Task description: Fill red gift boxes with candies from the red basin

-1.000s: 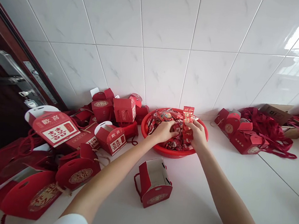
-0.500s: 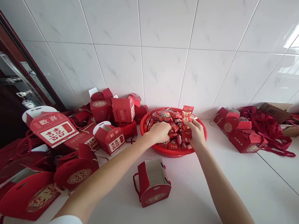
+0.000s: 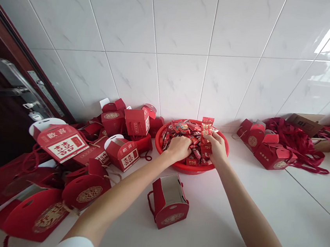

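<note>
A red plastic basket [image 3: 191, 169] full of wrapped candies [image 3: 182, 127] stands against the wall. My right hand [image 3: 218, 146] pinches a red candy packet [image 3: 207, 127] with gold lettering, upright over the basket's right side. Among the candies, my left hand [image 3: 180, 148] has its fingers curled and pressed together, fingertips down; what they grip, if anything, is hidden. In front of the basket sits an open red gift box [image 3: 171, 214], its top unfolded and its inside showing, with a red cord handle hanging at its left.
Many red gift boxes [image 3: 62, 144] are heaped at the left, near a dark door with a metal handle [image 3: 12, 84]. At the right lie more red boxes [image 3: 275, 155], a pile of red ribbons [image 3: 294, 139] and a cardboard box [image 3: 328, 141]. A tiled wall closes the back.
My left hand has shifted slightly to the right among the candies. My right hand keeps the candy packet in nearly the same spot. The view has moved a little.
</note>
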A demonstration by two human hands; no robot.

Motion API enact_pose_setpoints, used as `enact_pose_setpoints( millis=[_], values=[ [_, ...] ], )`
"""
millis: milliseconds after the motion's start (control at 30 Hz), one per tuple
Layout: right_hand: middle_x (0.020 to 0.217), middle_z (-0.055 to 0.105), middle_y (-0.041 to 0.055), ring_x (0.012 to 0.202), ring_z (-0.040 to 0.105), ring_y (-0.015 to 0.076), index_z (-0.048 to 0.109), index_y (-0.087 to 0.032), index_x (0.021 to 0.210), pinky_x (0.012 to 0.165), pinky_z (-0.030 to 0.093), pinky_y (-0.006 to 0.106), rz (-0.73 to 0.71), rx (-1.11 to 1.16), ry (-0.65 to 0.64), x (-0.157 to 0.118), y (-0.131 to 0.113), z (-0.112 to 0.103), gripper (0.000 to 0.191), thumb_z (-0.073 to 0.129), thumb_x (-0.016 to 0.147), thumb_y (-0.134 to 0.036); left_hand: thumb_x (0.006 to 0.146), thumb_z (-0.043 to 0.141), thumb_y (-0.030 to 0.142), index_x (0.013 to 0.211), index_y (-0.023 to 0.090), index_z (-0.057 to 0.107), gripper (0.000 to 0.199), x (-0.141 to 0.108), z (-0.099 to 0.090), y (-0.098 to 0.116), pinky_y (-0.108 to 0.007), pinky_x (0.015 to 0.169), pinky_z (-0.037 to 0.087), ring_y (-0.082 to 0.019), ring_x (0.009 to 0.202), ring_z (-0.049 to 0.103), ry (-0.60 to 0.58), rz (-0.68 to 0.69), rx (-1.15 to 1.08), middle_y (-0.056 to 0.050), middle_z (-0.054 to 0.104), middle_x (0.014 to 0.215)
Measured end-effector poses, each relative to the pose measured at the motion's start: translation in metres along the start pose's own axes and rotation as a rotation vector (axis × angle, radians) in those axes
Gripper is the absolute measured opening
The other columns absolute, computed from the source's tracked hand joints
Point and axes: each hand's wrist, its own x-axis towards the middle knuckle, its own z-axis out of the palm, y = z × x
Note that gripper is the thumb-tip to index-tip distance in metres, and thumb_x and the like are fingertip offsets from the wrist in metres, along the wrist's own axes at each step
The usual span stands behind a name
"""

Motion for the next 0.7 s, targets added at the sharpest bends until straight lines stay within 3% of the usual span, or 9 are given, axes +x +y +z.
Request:
enact_pose_setpoints(
  millis=[100,300,533,700],
  values=[
    [0.067,0.068,-0.0021,0.061,0.065,0.0181,0.064,-0.023,0.075,0.054,0.051,0.029,-0.014,0.031,0.014,-0.001,-0.002,0.001,0.022,0.073,0.058,-0.032,0.086,0.057,0.015,0.097,0.019,0.078,0.024,-0.002,0.003,-0.002,-0.041,0.088,0.055,-0.032,0.102,0.072,0.051,0.014,-0.071,-0.012,0.078,0.101],
    [0.064,0.067,-0.0029,0.064,0.066,0.0195,0.064,-0.023,0.075,0.058,0.052,0.031,-0.064,0.042,0.059,-0.002,-0.002,0.000,0.017,0.070,0.062,-0.032,0.086,0.062,0.013,0.120,0.024,0.073,0.037,-0.006,0.014,-0.008,-0.029,0.094,0.055,-0.022,0.108,0.071,0.174,0.087,-0.269,-0.004,0.076,0.118],
    [0.065,0.068,-0.0033,0.061,0.063,0.0173,0.066,-0.022,0.074,0.056,0.050,0.028,-0.091,0.081,0.071,0.000,0.002,-0.001,0.014,0.072,0.063,-0.028,0.083,0.065,0.012,0.094,0.020,0.079,0.020,-0.008,0.011,-0.020,-0.032,0.094,0.056,-0.020,0.096,0.072,0.365,0.072,-0.683,-0.004,0.078,0.101],
    [0.067,0.070,-0.0032,0.062,0.063,0.0165,0.067,-0.022,0.072,0.059,0.052,0.028,-0.091,0.091,0.091,0.000,0.001,0.000,0.014,0.073,0.061,-0.028,0.083,0.066,0.015,0.089,0.018,0.076,0.012,-0.005,0.014,-0.033,-0.036,0.092,0.056,-0.022,0.095,0.072,0.482,0.061,-0.884,-0.006,0.078,0.100]
  ],
)
